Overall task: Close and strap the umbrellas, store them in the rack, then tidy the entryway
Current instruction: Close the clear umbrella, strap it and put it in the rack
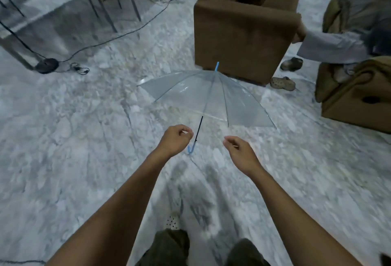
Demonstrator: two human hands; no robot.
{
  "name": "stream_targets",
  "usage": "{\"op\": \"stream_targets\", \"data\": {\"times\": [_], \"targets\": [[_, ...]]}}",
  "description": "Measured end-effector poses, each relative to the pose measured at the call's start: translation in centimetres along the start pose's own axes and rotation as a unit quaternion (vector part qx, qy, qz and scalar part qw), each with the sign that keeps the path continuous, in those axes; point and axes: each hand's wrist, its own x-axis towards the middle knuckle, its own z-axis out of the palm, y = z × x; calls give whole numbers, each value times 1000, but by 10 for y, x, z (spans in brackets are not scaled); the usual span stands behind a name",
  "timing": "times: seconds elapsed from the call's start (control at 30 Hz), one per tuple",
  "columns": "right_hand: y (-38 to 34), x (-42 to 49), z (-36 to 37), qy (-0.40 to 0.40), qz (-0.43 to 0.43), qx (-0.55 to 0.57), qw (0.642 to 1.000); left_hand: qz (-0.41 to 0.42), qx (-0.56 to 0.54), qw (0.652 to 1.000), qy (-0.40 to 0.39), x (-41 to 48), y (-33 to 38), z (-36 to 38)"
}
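**Head view: open umbrella on the floor, both hands near its handle**

Head camera looks down at a clear umbrella (208, 98) lying open on the marble floor (84, 128), its blue tip pointing at the brown armchair (243, 39) just behind it. Its blue hooked handle (191, 148) lies nearest the person. Left hand (176, 138) hovers just left of the handle, grip loosely curled and holding nothing. Right hand (238, 149) hovers right of the handle, fingers half spread, also empty. Two sandals (283, 83) sit right of the armchair.
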Motion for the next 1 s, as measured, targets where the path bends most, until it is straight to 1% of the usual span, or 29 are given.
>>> {"op": "stream_targets", "data": {"times": [0.13, 0.27, 0.43, 0.53, 0.63, 0.7, 0.77, 0.87, 0.93, 1.0], "targets": [[11, 39, 21, -9, 49, 1, 999, -32, 34, 998, -48, 55, -25, 8], [51, 98, 38, -35, 52, -20, 998, -55, 40, 996, -65, 110, -60, 30], [142, 194, 75, -18, 47, -23, 998, -27, 30, 997, -72, 202, -131, 79], [196, 254, 102, -18, 33, -30, 999, 0, 53, 995, -84, 268, -186, 115], [242, 320, 122, -3, 13, -38, 999, 31, 64, 994, -83, 340, -240, 153], [269, 358, 134, 18, -7, -45, 999, 56, 79, 992, -77, 385, -267, 176], [292, 389, 146, 34, -24, -42, 998, 74, 71, 993, -59, 426, -287, 196], [324, 420, 162, 46, -40, -30, 998, 59, 29, 997, -34, 477, -310, 223], [342, 431, 167, 60, -51, -36, 996, 48, 33, 998, -22, 501, -320, 237], [355, 439, 167, 71, -57, -45, 995, 55, 30, 998, -14, 517, -327, 250]]}}
